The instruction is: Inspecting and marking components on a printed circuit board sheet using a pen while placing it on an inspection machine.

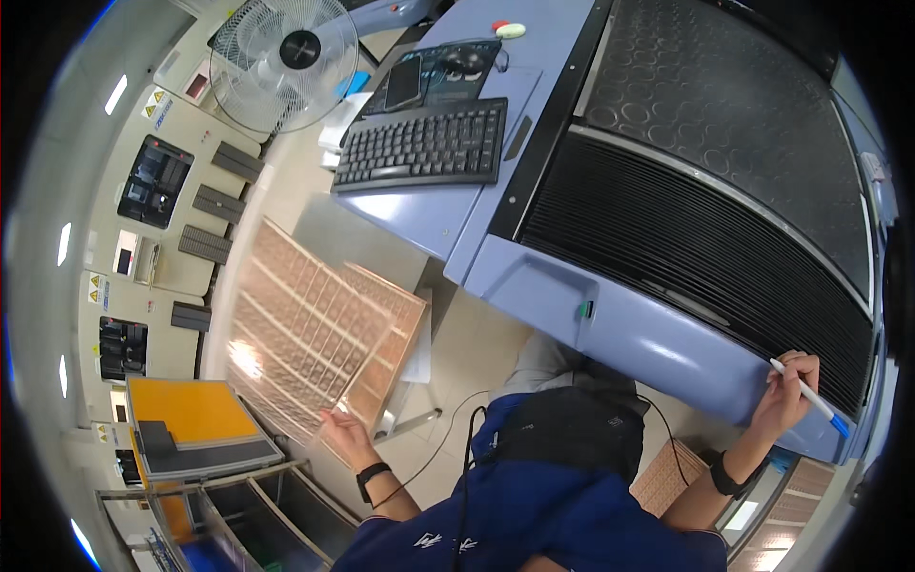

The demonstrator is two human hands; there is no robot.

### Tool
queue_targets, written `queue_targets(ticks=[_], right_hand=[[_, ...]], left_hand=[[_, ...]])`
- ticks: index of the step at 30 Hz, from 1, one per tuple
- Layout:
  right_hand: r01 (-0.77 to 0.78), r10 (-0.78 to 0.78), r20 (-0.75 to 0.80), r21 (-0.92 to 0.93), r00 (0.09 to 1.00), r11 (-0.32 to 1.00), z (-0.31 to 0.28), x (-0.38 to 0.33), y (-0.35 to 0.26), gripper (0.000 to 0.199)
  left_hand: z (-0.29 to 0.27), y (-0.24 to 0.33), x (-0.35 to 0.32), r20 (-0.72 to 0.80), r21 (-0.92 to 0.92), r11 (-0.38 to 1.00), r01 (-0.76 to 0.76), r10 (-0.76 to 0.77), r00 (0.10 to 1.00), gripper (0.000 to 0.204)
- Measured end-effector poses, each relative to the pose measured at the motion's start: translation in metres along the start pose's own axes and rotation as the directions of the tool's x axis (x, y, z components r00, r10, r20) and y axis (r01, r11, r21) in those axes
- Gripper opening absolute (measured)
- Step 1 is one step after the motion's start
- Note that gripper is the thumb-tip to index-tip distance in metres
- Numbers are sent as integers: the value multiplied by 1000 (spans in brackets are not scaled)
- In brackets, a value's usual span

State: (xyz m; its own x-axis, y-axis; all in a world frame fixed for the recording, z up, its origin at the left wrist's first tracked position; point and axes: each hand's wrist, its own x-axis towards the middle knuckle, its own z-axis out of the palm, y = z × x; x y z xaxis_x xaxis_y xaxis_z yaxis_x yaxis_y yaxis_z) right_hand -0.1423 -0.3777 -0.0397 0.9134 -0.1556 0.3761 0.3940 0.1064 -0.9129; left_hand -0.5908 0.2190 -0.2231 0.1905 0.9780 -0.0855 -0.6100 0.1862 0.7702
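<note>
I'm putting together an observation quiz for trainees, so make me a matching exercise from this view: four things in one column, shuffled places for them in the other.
Things
1. White pen
2. Copper-coloured panel
3. Black keyboard
4. Fan

Places
A. On the blue desk
B. In the person's right hand
C. In the upper left of the picture
D. At the person's left hand

Right pairs: 1-B, 2-D, 3-A, 4-C
</note>
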Motion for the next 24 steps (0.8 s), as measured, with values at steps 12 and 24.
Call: queue_targets(ticks=[12,24], right_hand=[[29,-31,-22,-89,999,996,2,0,0,17],[56,-57,-9,-112,998,992,7,1,-4,20]], left_hand=[[-31,-63,-3,-441,94,974,206,-145,886,41],[-38,-59,-20,-500,187,966,179,-63,864,42]])
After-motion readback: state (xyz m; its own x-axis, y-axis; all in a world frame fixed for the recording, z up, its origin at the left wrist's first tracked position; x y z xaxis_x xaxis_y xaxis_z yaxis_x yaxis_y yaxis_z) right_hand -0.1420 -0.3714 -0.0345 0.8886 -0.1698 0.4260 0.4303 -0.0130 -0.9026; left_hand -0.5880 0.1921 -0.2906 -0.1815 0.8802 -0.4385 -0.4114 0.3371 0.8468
